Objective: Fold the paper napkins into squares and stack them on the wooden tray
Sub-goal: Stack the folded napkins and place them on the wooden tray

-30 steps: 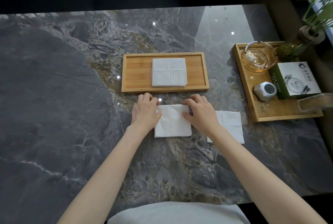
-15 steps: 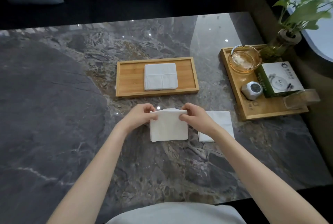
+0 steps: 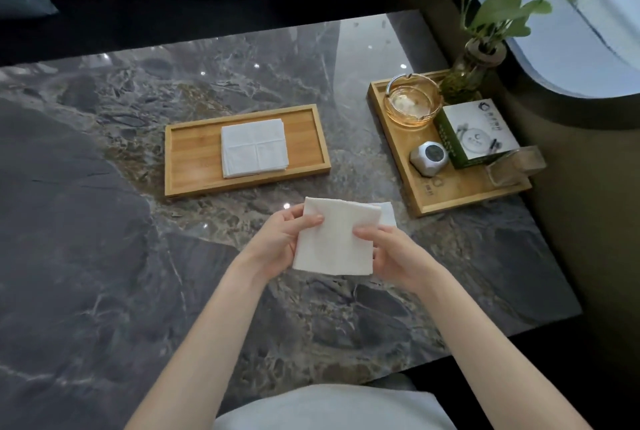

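A folded white napkin point(image 3: 337, 239) is lifted off the marble table, tilted toward me. My left hand point(image 3: 280, 242) pinches its left edge with thumb on top. My right hand point(image 3: 391, 251) pinches its right edge. Beyond them lies the wooden tray point(image 3: 194, 156) with a stack of folded square napkins point(image 3: 254, 147) in its middle. A corner of another white napkin point(image 3: 388, 215) shows on the table behind the held one, mostly hidden.
A second wooden tray point(image 3: 446, 194) at the right holds a glass ashtray point(image 3: 412, 106), a green-and-white box point(image 3: 476, 133), a small grey clock point(image 3: 429, 158) and a clear holder point(image 3: 516, 165). A potted plant point(image 3: 481, 62) stands at the far right corner.
Both hands went from pressing the napkin flat on the table to pinching its edges and lifting it up toward me. The camera view shifted left and up.
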Demonstrator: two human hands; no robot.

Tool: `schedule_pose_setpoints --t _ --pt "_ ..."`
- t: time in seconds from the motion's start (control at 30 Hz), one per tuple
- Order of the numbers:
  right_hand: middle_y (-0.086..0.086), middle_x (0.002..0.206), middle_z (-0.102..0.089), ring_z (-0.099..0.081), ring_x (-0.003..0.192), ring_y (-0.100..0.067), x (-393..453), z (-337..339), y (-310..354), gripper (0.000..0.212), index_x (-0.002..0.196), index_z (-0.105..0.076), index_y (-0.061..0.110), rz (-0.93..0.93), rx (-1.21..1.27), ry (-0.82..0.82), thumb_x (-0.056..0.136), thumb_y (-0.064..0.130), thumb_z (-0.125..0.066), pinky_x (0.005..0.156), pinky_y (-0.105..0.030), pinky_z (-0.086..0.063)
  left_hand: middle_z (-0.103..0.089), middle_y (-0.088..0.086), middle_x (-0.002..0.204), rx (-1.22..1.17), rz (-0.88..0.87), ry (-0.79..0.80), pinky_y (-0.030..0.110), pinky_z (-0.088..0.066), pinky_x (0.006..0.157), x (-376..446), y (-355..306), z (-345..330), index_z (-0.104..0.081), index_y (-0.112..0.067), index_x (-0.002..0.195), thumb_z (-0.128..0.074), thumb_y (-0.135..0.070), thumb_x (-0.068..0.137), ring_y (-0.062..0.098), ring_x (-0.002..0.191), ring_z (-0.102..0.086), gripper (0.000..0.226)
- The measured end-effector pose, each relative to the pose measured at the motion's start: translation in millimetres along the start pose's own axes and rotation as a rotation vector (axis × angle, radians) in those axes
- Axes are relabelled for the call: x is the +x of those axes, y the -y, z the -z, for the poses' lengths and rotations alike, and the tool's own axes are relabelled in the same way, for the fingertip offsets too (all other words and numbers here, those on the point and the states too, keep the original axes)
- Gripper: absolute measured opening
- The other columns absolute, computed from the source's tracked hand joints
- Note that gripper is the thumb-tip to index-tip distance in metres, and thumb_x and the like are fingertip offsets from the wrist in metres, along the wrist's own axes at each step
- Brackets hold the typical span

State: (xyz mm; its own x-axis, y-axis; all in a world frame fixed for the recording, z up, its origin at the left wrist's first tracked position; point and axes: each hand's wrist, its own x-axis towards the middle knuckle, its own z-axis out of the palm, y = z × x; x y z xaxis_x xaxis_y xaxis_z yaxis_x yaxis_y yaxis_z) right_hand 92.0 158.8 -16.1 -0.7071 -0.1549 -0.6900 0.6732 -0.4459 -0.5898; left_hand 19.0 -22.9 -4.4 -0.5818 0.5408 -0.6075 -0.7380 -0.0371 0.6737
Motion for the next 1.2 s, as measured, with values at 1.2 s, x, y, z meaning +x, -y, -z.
schedule_pose_setpoints --t 1.2 --pt "-0.003 0.073 -0.062 -0.055 0.064 -0.019 9.2 51.0 2.6 0.024 0.084 -0.056 0.013 0.317 -1.145 -0.622 0.092 0.035 -0.048 0.049 -0.029 -0.036 -0.067 0.006 0.079 0.748 -0.198 -0.434 0.029 -0.056 0.059 51.1 33.9 -25.0 -0.065 -0.017 0.099 -0.065 -0.018 0.081 0.019 0.076 -0.064 0.019"
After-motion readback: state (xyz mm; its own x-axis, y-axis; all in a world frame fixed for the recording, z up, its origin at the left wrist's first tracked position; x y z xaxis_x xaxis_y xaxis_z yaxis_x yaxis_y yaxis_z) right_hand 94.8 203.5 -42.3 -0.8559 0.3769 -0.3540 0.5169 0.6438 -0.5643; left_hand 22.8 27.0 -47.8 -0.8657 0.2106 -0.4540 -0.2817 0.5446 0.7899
